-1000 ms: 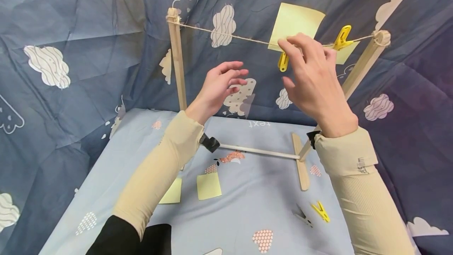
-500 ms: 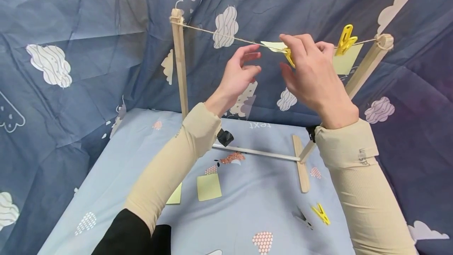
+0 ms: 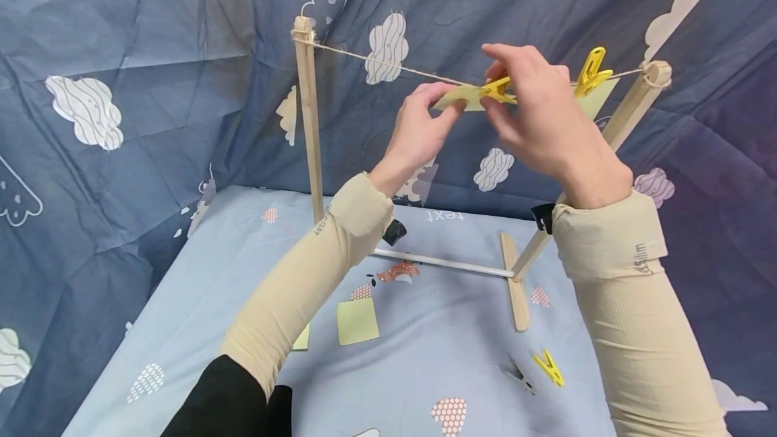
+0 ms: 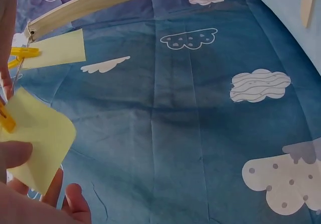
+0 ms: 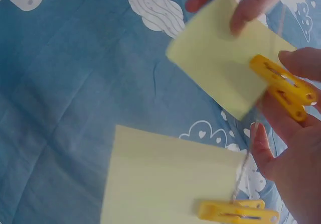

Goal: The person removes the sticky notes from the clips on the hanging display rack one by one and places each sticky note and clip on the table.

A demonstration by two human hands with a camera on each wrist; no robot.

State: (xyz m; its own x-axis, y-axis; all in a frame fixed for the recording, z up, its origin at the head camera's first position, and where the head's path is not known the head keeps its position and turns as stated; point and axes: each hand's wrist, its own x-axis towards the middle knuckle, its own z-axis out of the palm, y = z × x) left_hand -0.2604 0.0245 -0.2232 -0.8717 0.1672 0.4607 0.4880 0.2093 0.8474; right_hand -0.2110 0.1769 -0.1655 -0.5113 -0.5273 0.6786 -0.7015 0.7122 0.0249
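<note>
A pale yellow sticky note (image 3: 463,97) is clipped at the string (image 3: 419,73) by a yellow clothespin (image 3: 498,89). My left hand (image 3: 417,128) pinches the note's left part, the thumb lying on its face in the left wrist view. Around the clothespin curl the thumb and fingers of my right hand (image 3: 543,113), which holds it from the right. In the right wrist view the clothespin (image 5: 282,81) lies aslant over the note's edge (image 5: 220,58). Farther right on the string, a second yellow clothespin (image 3: 591,73) holds another note (image 3: 597,98).
Two wooden posts (image 3: 308,106) (image 3: 637,103) carry the string, and a white rod (image 3: 449,261) runs low between them. On the blue cloth lie a sticky note (image 3: 357,322), another partly behind the left sleeve, a grey clothespin (image 3: 519,376) and a yellow clothespin (image 3: 549,367).
The note has tipped down from standing above the string. My left hand has moved right and up and taken hold of it; my right fingers have closed round its clothespin.
</note>
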